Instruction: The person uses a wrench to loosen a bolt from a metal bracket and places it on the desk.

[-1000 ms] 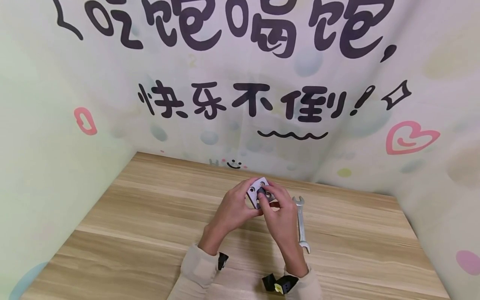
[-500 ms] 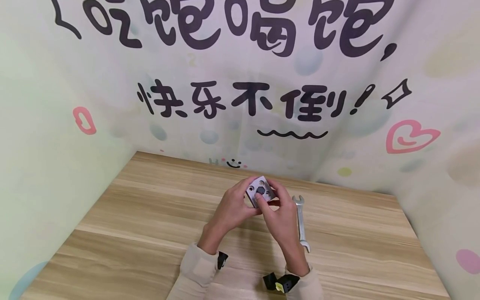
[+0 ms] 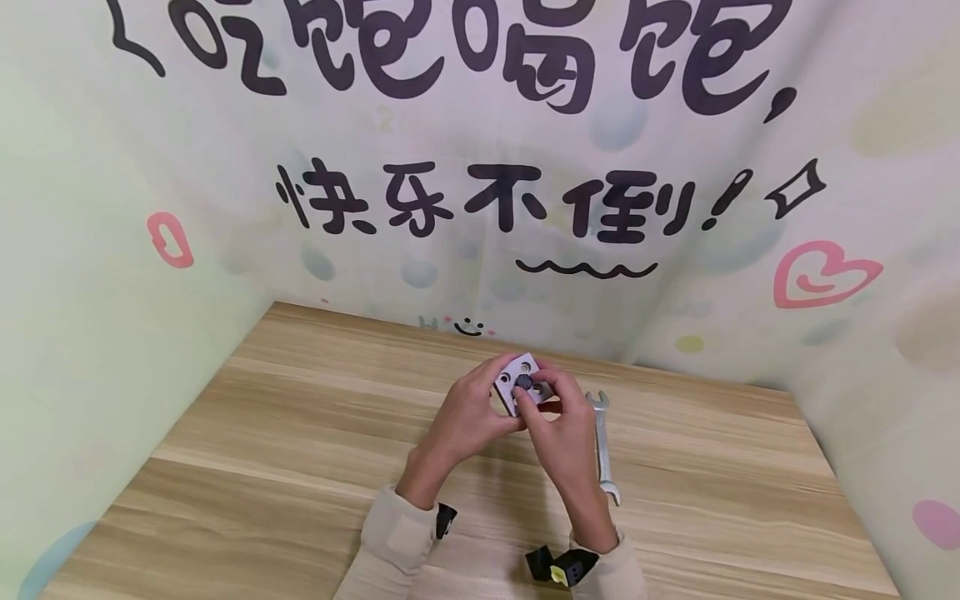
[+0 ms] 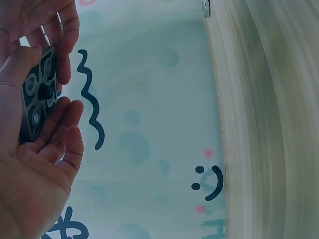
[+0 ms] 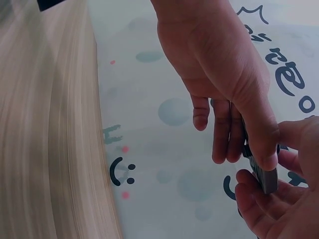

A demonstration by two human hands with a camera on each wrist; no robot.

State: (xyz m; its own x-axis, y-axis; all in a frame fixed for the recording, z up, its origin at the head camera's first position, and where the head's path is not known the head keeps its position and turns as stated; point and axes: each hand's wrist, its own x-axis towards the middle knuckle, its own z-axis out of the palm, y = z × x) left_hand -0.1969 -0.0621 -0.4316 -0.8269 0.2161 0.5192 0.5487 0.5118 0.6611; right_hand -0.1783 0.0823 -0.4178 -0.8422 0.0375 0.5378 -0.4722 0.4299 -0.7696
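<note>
My left hand [image 3: 468, 412] grips a square metal plate [image 3: 506, 385] by its edges, tilted up above the table. Holes sit near the plate's corners, and a dark bolt head [image 3: 523, 382] stands at its centre. The right hand [image 3: 564, 429] pinches this bolt head between thumb and index finger, its other fingers behind the plate. Facing the left wrist camera is the plate's other side [image 4: 31, 107], dark and patterned, with a round threaded-looking end [image 4: 46, 92] at the middle. In the right wrist view only the plate's narrow edge [image 5: 269, 182] shows among the fingers.
A silver open-ended wrench [image 3: 602, 446] lies on the wood-grain table [image 3: 315, 450], just right of my right hand. Behind the table hangs a printed cloth backdrop [image 3: 480, 275] with black characters. Black camera mounts [image 3: 573, 568] sit at the wrists.
My right index finger lifted off the bolt head to the plate's right side half a second ago, and is now back against the bolt head. The left hand keeps its grip; the wrench stays put.
</note>
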